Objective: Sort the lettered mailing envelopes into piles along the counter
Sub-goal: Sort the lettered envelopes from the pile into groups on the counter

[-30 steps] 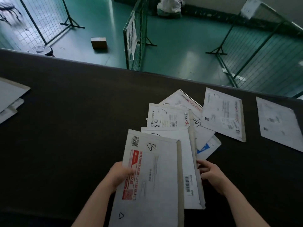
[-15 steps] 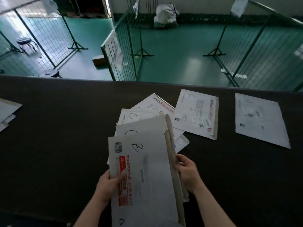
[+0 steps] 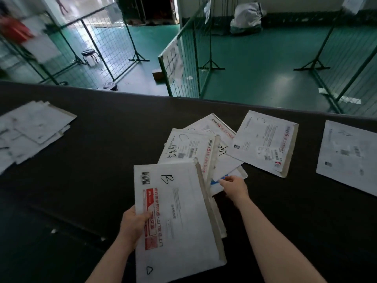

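Head view: left hand (image 3: pixel 133 222) grips the B envelope (image 3: pixel 175 219) over the counter's (image 3: pixel 85 160) near edge, another tucked beneath. Right hand (image 3: pixel 234 187) pinches a blue-marked envelope (image 3: pixel 217 183) in the C pile (image 3: pixel 195 148). Risk: the tucked one slips out unsorted.

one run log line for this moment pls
left hand grips B envelope | right hand pinches envelope under it | C envelopes fanned on counter
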